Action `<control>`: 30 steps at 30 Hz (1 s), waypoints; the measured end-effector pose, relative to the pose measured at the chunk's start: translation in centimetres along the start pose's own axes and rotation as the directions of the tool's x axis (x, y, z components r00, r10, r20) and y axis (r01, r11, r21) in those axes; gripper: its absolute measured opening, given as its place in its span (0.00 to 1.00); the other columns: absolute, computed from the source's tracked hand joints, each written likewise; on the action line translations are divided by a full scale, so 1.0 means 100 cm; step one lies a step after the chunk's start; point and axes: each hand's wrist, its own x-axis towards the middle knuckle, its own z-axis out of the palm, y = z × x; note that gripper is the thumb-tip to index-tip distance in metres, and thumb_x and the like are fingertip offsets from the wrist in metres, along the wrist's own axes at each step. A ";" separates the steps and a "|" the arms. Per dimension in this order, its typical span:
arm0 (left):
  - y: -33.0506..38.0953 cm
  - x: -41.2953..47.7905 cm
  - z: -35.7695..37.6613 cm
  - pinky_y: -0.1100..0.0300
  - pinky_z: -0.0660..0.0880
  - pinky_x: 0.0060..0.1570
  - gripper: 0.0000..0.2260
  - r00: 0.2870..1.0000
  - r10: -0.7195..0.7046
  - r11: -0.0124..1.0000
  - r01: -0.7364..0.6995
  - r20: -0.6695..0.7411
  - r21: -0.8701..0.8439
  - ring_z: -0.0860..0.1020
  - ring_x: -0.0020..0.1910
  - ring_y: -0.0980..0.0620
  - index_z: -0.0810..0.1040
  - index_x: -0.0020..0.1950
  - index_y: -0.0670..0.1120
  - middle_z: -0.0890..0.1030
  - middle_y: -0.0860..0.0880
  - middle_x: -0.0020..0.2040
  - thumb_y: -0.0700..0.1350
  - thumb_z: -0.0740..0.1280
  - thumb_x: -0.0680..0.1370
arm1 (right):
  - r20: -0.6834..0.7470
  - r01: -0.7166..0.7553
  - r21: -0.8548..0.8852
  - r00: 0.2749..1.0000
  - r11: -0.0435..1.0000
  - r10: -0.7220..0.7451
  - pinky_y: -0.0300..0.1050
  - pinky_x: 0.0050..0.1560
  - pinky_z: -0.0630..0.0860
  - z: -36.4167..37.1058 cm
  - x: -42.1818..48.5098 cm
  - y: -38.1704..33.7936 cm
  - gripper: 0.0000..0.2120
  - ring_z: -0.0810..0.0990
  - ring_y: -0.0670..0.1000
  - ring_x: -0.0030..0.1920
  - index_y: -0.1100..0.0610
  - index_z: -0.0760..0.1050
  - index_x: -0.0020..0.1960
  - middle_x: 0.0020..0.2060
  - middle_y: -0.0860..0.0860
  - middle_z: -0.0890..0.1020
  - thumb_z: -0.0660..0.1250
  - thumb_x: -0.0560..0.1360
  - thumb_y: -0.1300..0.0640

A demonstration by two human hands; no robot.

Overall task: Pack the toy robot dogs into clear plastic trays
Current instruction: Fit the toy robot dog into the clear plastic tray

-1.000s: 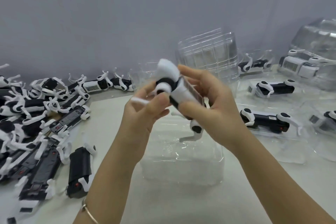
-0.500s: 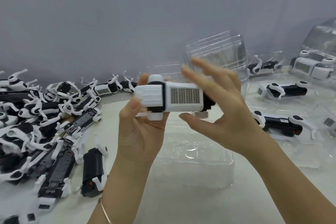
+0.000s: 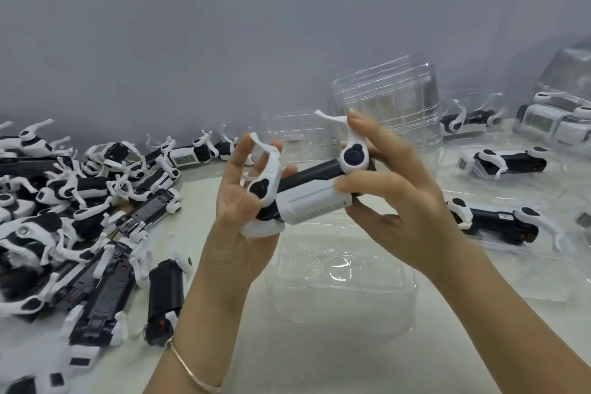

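We count one toy robot dog (image 3: pixel 315 201) held up, at least four packed dogs (image 3: pixel 499 224) in trays at right, and a heap of loose dogs (image 3: pixel 80 201) too tangled to number. One empty clear tray (image 3: pixel 342 291) lies nearby; the stack of trays (image 3: pixel 387 109) defies counting. Two hands: left hand (image 3: pixel 236 233), right hand (image 3: pixel 403 217). One bracelet (image 3: pixel 192 371).

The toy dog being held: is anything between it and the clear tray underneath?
Nothing visible. The left hand and right hand hold the toy dog in the air over the clear tray, whose hollow looks empty.
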 end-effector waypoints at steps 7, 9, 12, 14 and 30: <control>0.007 0.004 -0.010 0.49 0.79 0.53 0.42 0.978 -0.202 0.974 0.195 0.045 0.118 0.77 0.63 0.38 0.63 0.76 0.53 0.75 0.45 0.69 0.68 0.70 0.67 | -0.122 -0.341 0.131 0.926 0.931 0.357 0.45 0.49 0.79 -0.009 -0.002 -0.004 0.23 0.78 0.48 0.58 0.47 0.73 0.61 0.60 0.47 0.76 0.75 0.69 0.52; 0.003 0.005 -0.023 0.49 0.75 0.57 0.47 0.987 -0.160 0.922 0.156 -0.018 0.354 0.74 0.68 0.40 0.58 0.74 0.66 0.70 0.52 0.74 0.71 0.73 0.59 | -0.091 -0.557 0.405 0.765 0.725 0.638 0.48 0.40 0.81 -0.013 -0.001 -0.006 0.23 0.80 0.45 0.52 0.38 0.72 0.61 0.54 0.43 0.77 0.73 0.68 0.50; -0.009 -0.007 -0.049 0.54 0.61 0.71 0.55 0.959 -0.275 0.550 0.097 0.070 0.830 0.54 0.78 0.56 0.51 0.73 0.72 0.53 0.63 0.78 0.69 0.76 0.51 | 0.134 -0.677 0.677 0.501 0.290 0.855 0.45 0.25 0.77 -0.019 -0.005 0.003 0.18 0.81 0.51 0.37 0.37 0.70 0.63 0.49 0.51 0.78 0.64 0.76 0.53; -0.019 -0.021 -0.064 0.55 0.54 0.75 0.57 0.901 -0.426 0.347 0.074 0.086 0.935 0.46 0.77 0.66 0.50 0.73 0.74 0.44 0.65 0.79 0.70 0.77 0.50 | 0.289 -0.643 0.764 0.271 -0.050 0.918 0.39 0.22 0.71 -0.023 -0.010 0.010 0.14 0.79 0.53 0.30 0.42 0.74 0.61 0.46 0.53 0.81 0.57 0.80 0.56; -0.035 -0.056 -0.074 0.60 0.62 0.67 0.52 0.965 -0.205 0.259 0.217 -0.166 0.941 0.57 0.71 0.73 0.52 0.69 0.77 0.57 0.71 0.72 0.65 0.79 0.53 | 0.452 -0.698 -0.122 0.594 0.706 0.666 0.30 0.43 0.72 -0.031 -0.005 0.012 0.18 0.78 0.38 0.49 0.30 0.75 0.51 0.46 0.34 0.81 0.74 0.63 0.39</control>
